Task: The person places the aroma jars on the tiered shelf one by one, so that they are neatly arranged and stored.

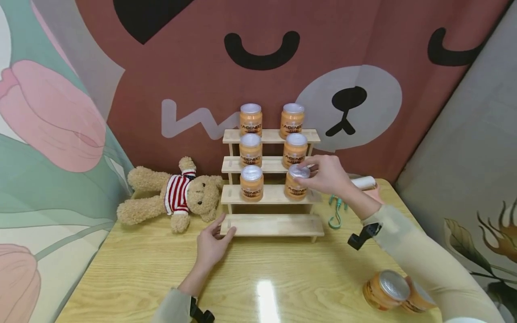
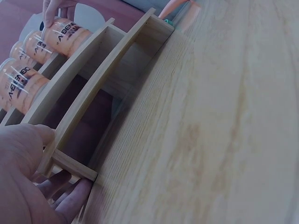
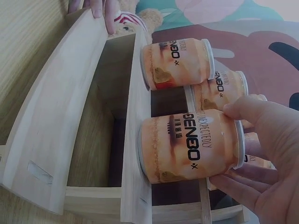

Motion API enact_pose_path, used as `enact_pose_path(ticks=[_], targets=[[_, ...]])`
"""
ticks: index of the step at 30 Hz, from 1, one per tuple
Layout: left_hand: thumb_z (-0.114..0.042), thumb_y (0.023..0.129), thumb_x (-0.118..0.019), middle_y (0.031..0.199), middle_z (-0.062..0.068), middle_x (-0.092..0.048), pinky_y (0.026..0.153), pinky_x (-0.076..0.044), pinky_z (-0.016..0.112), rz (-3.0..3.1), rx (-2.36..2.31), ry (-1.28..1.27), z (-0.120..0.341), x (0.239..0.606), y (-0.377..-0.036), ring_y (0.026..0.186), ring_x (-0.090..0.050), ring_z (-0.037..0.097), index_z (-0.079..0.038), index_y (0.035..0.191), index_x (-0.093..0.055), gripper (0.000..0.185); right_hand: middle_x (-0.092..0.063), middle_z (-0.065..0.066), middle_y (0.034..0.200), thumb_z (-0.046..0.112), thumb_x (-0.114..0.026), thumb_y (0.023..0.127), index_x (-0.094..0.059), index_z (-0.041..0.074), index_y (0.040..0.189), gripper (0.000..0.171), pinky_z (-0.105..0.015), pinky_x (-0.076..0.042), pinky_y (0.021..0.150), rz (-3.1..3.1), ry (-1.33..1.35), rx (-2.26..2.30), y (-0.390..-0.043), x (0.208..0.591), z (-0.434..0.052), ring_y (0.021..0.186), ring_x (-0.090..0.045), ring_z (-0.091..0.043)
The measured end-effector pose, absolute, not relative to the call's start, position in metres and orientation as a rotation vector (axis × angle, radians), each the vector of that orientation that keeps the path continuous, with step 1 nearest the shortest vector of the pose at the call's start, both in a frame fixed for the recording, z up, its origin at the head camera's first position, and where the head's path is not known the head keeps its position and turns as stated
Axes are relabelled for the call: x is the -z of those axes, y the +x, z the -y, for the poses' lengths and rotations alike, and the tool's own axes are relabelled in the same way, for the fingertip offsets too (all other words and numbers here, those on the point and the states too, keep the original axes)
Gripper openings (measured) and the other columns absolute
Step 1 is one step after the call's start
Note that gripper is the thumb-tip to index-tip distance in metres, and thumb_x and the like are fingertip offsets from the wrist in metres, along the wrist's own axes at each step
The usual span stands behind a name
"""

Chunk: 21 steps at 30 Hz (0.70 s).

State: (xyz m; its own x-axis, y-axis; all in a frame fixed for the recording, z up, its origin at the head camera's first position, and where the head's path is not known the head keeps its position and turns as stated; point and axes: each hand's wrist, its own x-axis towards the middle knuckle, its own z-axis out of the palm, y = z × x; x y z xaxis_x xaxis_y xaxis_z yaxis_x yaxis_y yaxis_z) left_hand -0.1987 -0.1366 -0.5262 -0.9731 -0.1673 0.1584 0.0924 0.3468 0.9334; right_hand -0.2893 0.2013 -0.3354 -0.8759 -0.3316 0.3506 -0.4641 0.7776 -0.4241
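Observation:
A stepped wooden display stand [image 1: 272, 225] stands on the table, with orange silver-lidded cans in pairs on its upper three steps. My right hand [image 1: 326, 175] pinches the upper part of the right-hand can [image 1: 296, 190] on the third step down, thumb and fingers on opposite sides of the lid. In the right wrist view this can [image 3: 177, 147] stands upright on the board beside another can [image 3: 175, 65]. My left hand [image 1: 212, 244] grips the left end of the lowest step; in the left wrist view its thumb lies over the board and its fingers reach underneath.
Two more orange cans [image 1: 386, 290] stand at the table's front right, by the right sleeve. A teddy bear [image 1: 181, 195] in a striped shirt lies left of the stand. A green hook [image 1: 335, 215] and a white roll [image 1: 363, 182] lie on the right.

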Motion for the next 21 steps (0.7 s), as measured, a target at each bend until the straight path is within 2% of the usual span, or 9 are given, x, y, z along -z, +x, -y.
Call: enact_pose_path(ticks=[5, 11, 16, 21], targets=[[-0.020, 0.093, -0.085, 0.148, 0.018, -0.065, 0.084, -0.066, 0.026, 2.379, 1.675, 0.068, 0.137, 0.526, -0.198, 0.110, -0.075, 0.033, -0.007, 0.147, -0.064, 0.059, -0.081, -0.012, 0.110, 0.035, -0.091, 0.084, -0.082, 0.008, 0.113, 0.040, -0.040, -0.068, 0.074, 2.720, 0.635, -0.762, -0.288, 0.335, -0.201, 0.090, -0.081, -0.027], [-0.021, 0.093, -0.085, 0.149, 0.017, -0.065, 0.084, -0.065, 0.026, 2.383, 1.674, 0.061, 0.137, 0.526, -0.198, 0.112, -0.075, 0.033, -0.007, 0.147, -0.064, 0.059, -0.081, -0.008, 0.118, 0.038, -0.089, 0.087, -0.082, 0.012, 0.117, 0.041, -0.043, -0.069, 0.080, 2.701, 0.669, -0.763, -0.284, 0.333, -0.213, 0.100, -0.081, -0.029], [-0.023, 0.094, -0.085, 0.149, 0.016, -0.065, 0.085, -0.066, 0.029, 2.385, 1.662, 0.065, 0.137, 0.527, -0.199, 0.114, -0.074, 0.033, -0.008, 0.147, -0.065, 0.059, -0.080, -0.012, 0.121, 0.035, -0.088, 0.090, -0.080, 0.010, 0.122, 0.041, -0.047, -0.068, 0.085, 2.691, 0.655, -0.757, -0.276, 0.326, -0.229, 0.106, -0.079, -0.032], [-0.023, 0.093, -0.085, 0.149, 0.017, -0.065, 0.085, -0.066, 0.029, 2.382, 1.660, 0.058, 0.137, 0.526, -0.199, 0.113, -0.075, 0.033, -0.008, 0.147, -0.065, 0.059, -0.079, -0.014, 0.120, 0.030, -0.086, 0.092, -0.079, 0.008, 0.124, 0.039, -0.050, -0.068, 0.088, 2.710, 0.662, -0.704, -0.262, 0.317, -0.247, 0.105, -0.079, -0.031]])
